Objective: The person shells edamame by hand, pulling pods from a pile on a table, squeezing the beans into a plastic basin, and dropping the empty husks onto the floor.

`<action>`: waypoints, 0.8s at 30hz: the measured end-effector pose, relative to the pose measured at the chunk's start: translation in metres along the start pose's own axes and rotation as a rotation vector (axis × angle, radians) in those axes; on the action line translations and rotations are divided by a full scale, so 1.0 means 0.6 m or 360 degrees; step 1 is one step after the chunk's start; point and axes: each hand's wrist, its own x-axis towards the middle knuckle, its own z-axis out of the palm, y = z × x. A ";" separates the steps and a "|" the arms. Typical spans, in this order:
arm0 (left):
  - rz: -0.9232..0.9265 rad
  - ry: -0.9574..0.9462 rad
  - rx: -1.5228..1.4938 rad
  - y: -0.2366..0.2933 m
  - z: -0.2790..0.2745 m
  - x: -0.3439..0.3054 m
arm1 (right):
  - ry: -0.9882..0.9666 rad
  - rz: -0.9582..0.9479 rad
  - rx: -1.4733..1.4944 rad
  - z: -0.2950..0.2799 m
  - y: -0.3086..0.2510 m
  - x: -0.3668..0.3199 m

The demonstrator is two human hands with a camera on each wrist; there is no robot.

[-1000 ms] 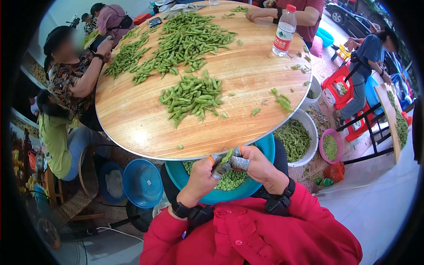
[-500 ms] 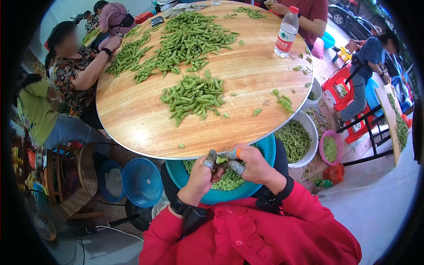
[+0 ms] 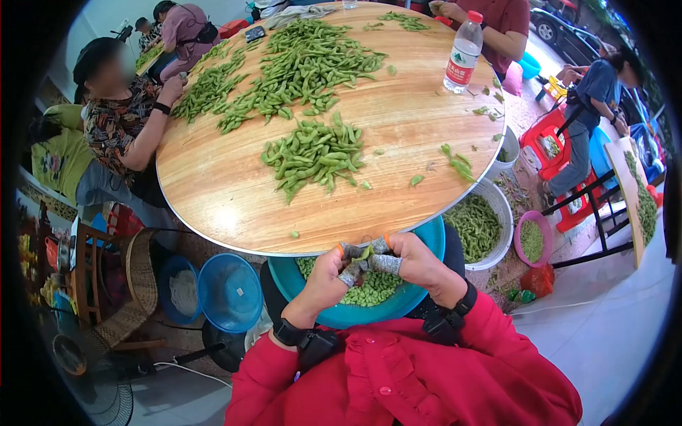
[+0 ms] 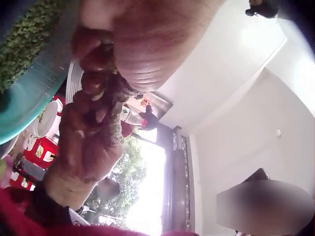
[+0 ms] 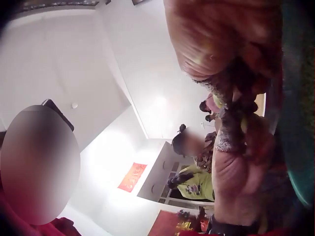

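Over a teal basin [image 3: 432, 248] of shelled green beans [image 3: 375, 290], both hands meet fingertip to fingertip around a green edamame pod [image 3: 366, 254]. The left hand [image 3: 325, 277] pinches it from the left, and the right hand [image 3: 419, 264] from the right. Grey, worn tape wraps the thumbs and some fingers, with orange bands showing. In the left wrist view, the left hand [image 4: 152, 44] and right hand [image 4: 88, 152] are dark and close together, mostly hiding the pod. A bit of green shows between the thumbs in the right wrist view.
On the round wooden table [image 3: 234, 184] lie a small pod pile [image 3: 316, 156], a larger heap [image 3: 305, 67] and a water bottle [image 3: 463, 53]. A white basket [image 3: 506, 234] of pods stands right of the basin; a blue basin [image 3: 229, 292] sits left. Other people sit around the table.
The hands stay over the basin while the fingers shift around the pod; the left thumb, raised half a second ago, now lies lower against the right. The person in green at left has leaned over.
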 end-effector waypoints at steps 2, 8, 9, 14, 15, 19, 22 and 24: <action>0.0026 -0.0003 -0.0024 0.002 0.001 0.000 | 0.0023 -0.0026 -0.0029 0.002 0.004 -0.001; 0.0009 0.0199 0.0121 0.010 -0.010 -0.002 | 0.0210 -0.0114 -0.0545 0.005 -0.012 -0.004; 0.0071 0.0197 0.0273 0.017 -0.007 -0.004 | 0.0215 -0.0125 -0.0670 0.006 -0.018 -0.003; 0.0105 0.0129 0.0337 0.037 -0.010 0.012 | 0.0154 -0.0206 -0.0638 0.002 -0.025 0.007; 0.0055 0.0089 0.0239 0.042 -0.012 0.014 | 0.0134 -0.0217 -0.0632 0.000 -0.030 0.007; 0.0033 0.0106 0.0323 0.049 -0.010 0.015 | 0.0111 -0.0285 -0.0916 0.003 -0.049 0.005; 0.0053 0.0126 0.0308 0.048 -0.009 0.013 | 0.0168 -0.0343 -0.1196 0.010 -0.054 0.006; 0.0030 0.0137 0.0304 0.051 -0.010 0.012 | 0.0159 -0.0363 -0.1303 0.014 -0.059 0.006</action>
